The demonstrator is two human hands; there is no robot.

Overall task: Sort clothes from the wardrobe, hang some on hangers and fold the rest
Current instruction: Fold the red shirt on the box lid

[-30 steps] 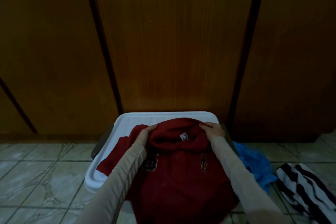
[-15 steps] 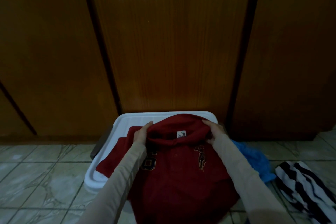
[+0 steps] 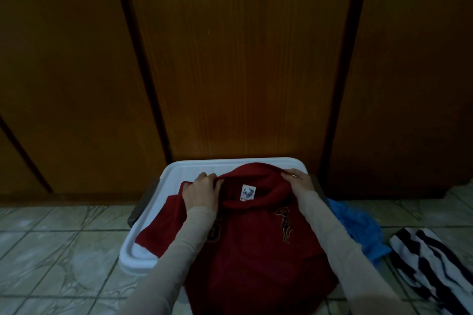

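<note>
A dark red polo shirt [image 3: 256, 245] with a white size label in its collar and an embroidered emblem lies spread over a white plastic lid [image 3: 179, 171] on the floor. My left hand [image 3: 201, 193] grips the shirt's left shoulder by the collar. My right hand [image 3: 298, 181] pinches the right side of the collar. Both arms wear pale long sleeves. One red sleeve spreads out to the left over the lid.
Closed brown wooden wardrobe doors [image 3: 243, 59] stand right behind the lid. A crumpled blue garment [image 3: 358, 225] lies on the tiled floor [image 3: 51, 250] to the right, and a black-and-white striped garment [image 3: 435, 263] beyond it.
Both hands kept their grip at the collar and shifted the shirt slightly; the emblem on the chest has come more into view.
</note>
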